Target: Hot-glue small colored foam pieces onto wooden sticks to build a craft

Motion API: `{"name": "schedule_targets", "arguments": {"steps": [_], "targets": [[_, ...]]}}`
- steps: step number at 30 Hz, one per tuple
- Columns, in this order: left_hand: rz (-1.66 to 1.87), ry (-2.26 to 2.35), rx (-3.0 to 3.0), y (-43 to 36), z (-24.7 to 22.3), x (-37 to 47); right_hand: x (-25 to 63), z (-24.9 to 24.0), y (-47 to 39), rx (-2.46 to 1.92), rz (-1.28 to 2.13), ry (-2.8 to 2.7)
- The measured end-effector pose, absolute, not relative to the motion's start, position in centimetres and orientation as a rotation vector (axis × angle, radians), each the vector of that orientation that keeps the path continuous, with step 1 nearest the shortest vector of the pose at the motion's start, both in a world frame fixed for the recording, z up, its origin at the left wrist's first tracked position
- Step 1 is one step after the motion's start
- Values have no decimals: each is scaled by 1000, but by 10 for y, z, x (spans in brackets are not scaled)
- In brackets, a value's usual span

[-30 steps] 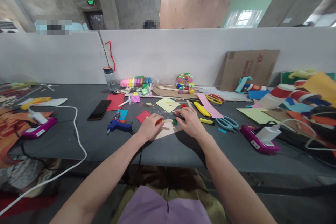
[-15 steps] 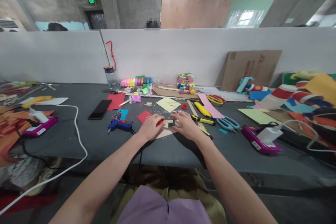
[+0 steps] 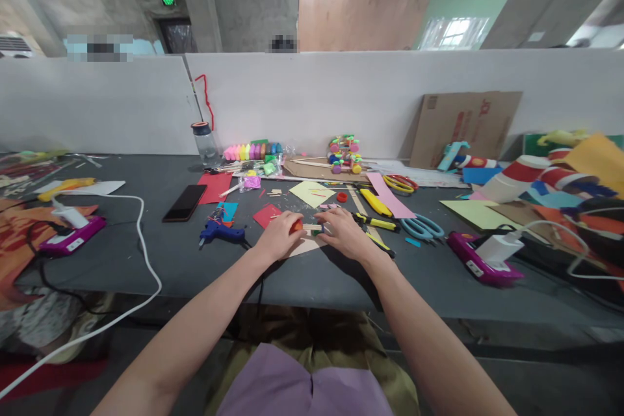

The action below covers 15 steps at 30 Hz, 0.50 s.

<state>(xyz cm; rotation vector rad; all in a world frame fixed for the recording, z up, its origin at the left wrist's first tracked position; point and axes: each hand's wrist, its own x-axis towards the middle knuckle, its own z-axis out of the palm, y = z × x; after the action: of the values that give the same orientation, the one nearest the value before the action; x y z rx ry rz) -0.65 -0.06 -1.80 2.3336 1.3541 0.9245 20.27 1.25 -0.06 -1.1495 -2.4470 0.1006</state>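
Note:
Both hands are over the near middle of the table, holding a small wooden-stick craft piece [image 3: 311, 227] between them. My left hand [image 3: 281, 236] is closed around its left end, where an orange part [image 3: 295, 226] shows between the fingers. At the right end, my right hand [image 3: 341, 229] pinches it beside a small dark green part [image 3: 316, 232]. The fingers hide much of the piece. Beneath lies a pale tan sheet [image 3: 305, 247]. Left of my left hand are a red paper square [image 3: 266, 214] and a blue glue gun [image 3: 220, 232].
Right of my right hand lie yellow cutters [image 3: 380, 223], blue-handled scissors [image 3: 422, 228] and pink paper [image 3: 391, 197]. A phone [image 3: 184, 203] and a bottle [image 3: 205, 145] are left. Purple power strips [image 3: 483, 260] with cables flank the workspace. A clay-wheeled model [image 3: 344, 155] stands behind.
Both hands stay in nearly the same place, still holding the stick piece. More of the orange part shows at my left hand. The whole view has shifted very slightly.

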Motion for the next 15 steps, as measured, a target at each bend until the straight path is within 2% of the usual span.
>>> {"name": "schedule_targets", "arguments": {"steps": [15], "targets": [[907,1425,2358,0,-21,-9,206,-4,15,-1156,91,-2459]]}}
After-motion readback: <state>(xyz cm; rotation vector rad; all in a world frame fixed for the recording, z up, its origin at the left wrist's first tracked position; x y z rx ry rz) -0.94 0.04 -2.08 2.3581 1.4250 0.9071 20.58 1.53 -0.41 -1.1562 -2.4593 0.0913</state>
